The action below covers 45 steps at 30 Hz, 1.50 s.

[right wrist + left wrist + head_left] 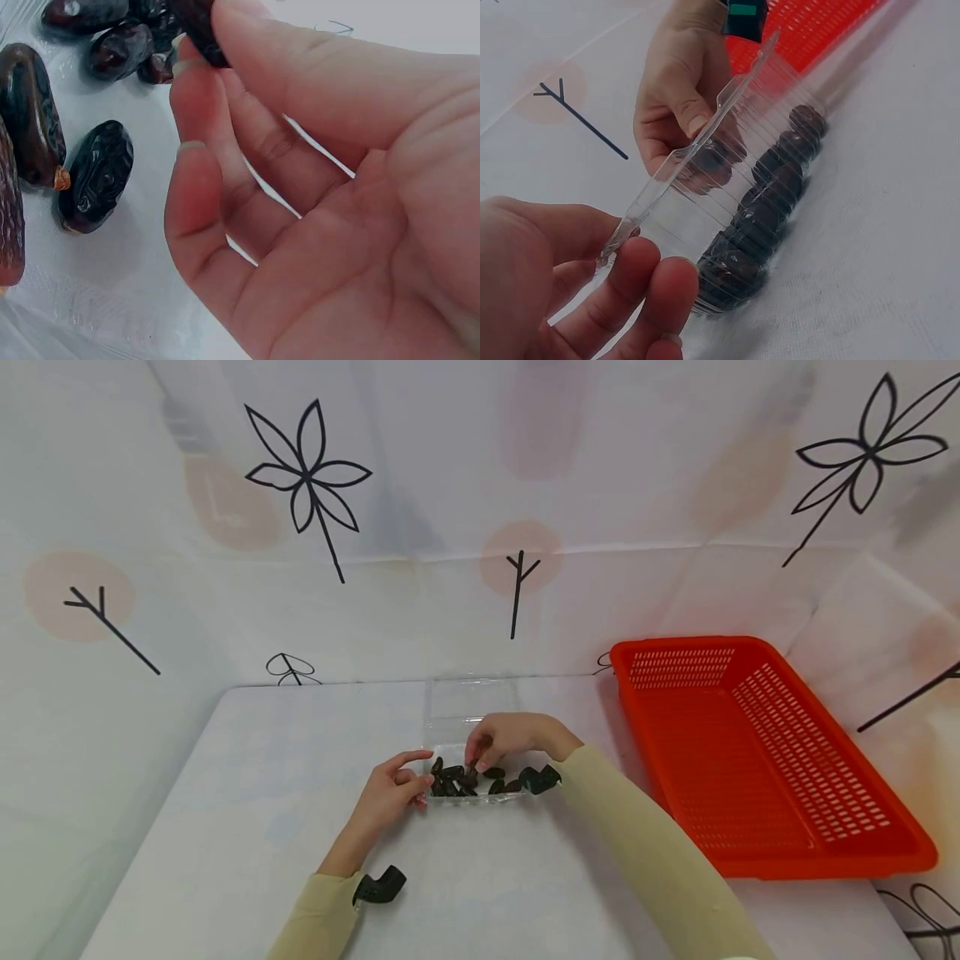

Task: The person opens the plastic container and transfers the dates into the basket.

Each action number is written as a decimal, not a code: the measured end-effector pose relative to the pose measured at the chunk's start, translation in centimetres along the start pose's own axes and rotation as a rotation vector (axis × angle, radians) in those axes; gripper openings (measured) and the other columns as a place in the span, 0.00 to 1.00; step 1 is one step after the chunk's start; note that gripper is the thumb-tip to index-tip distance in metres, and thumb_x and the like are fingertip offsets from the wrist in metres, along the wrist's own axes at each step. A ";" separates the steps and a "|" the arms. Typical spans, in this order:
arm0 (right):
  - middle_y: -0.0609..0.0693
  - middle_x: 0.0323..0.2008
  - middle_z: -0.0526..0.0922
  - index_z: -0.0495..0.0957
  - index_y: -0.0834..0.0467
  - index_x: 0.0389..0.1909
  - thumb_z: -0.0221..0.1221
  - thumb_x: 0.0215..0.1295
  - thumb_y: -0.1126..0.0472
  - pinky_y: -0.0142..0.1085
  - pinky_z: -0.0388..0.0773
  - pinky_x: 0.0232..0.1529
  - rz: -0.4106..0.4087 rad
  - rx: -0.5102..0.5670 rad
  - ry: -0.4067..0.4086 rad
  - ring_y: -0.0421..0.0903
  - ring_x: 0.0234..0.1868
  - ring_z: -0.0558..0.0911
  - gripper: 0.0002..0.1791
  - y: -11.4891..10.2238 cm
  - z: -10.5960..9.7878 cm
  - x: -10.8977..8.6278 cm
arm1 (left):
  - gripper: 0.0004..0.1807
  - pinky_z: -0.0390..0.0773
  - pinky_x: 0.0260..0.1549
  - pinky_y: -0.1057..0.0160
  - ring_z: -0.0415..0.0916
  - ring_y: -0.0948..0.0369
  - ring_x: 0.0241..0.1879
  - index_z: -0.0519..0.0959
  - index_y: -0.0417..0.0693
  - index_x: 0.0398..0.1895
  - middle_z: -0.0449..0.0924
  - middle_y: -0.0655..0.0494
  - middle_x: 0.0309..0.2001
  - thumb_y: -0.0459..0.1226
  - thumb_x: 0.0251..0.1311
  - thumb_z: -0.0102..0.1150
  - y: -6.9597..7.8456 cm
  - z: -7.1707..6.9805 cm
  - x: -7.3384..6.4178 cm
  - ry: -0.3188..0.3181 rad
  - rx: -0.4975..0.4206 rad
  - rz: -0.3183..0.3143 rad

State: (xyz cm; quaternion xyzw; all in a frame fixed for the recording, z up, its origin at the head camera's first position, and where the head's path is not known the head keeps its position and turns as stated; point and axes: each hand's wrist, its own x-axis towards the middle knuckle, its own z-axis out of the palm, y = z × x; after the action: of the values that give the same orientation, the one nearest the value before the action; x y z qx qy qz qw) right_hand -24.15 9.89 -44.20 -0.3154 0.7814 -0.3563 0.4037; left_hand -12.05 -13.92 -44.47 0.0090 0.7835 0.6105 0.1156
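A clear plastic box (487, 799) with dark brown dates (450, 787) in it lies on the white-covered table, its lid (474, 697) folded back away from me. At its left end my left hand (386, 793) pinches the rim between thumb and fingers; the left wrist view shows this grip on the plastic box wall (660, 225). My right hand (513, 735) is over the box, and in the right wrist view it pinches one date (196, 28) between thumb and fingertips. Several wrinkled, glossy dates (97, 176) lie below and beside that hand.
A large red plastic basket (750, 760) with slotted sides stands at the right of the table. Behind the table hangs a white cloth (420, 618) printed with plant drawings. Dark wrist devices (381, 885) sit on both sleeves.
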 end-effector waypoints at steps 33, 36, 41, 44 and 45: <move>0.50 0.40 0.86 0.85 0.59 0.44 0.66 0.64 0.66 0.40 0.79 0.46 -0.114 0.065 0.556 0.48 0.41 0.83 0.09 -5.0 -1.4 -10.3 | 0.24 0.72 0.28 0.63 0.78 0.43 0.25 0.76 0.37 0.62 0.76 0.50 0.20 0.29 0.61 0.66 -1.2 0.0 0.5 0.013 -0.008 0.023; 0.52 0.41 0.86 0.84 0.60 0.45 0.65 0.65 0.66 0.39 0.80 0.47 -0.099 0.073 0.562 0.50 0.42 0.83 0.09 -4.7 -1.6 -11.6 | 0.25 0.72 0.27 0.63 0.78 0.44 0.24 0.76 0.39 0.62 0.75 0.52 0.19 0.29 0.61 0.66 -2.5 0.0 1.1 0.020 -0.015 0.018; 0.52 0.40 0.86 0.84 0.59 0.46 0.66 0.65 0.65 0.38 0.80 0.46 -0.074 0.040 0.619 0.49 0.42 0.85 0.10 -3.2 -1.9 -14.5 | 0.25 0.73 0.27 0.64 0.78 0.50 0.23 0.76 0.41 0.63 0.75 0.54 0.20 0.31 0.61 0.67 -3.9 0.1 1.7 0.023 -0.016 0.036; 0.52 0.40 0.86 0.84 0.60 0.45 0.66 0.64 0.65 0.37 0.80 0.45 -0.050 0.032 0.664 0.48 0.41 0.85 0.09 -2.1 -2.1 -16.6 | 0.25 0.72 0.27 0.65 0.78 0.52 0.23 0.76 0.44 0.63 0.76 0.54 0.20 0.32 0.61 0.67 -4.0 0.1 1.7 0.023 -0.007 0.042; 0.53 0.40 0.86 0.84 0.60 0.45 0.66 0.64 0.65 0.37 0.80 0.45 -0.042 0.039 0.678 0.48 0.41 0.85 0.09 -1.8 -2.2 -17.3 | 0.25 0.71 0.28 0.65 0.77 0.52 0.23 0.77 0.44 0.63 0.76 0.54 0.20 0.32 0.61 0.67 -4.0 0.1 1.7 0.026 -0.005 0.045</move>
State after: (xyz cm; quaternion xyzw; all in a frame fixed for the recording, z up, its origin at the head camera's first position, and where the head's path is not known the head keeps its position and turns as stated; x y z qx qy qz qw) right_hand -17.44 23.05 -34.85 -0.1872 0.8575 -0.4642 0.1193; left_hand -13.16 -14.59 -48.62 0.0181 0.7830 0.6150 0.0916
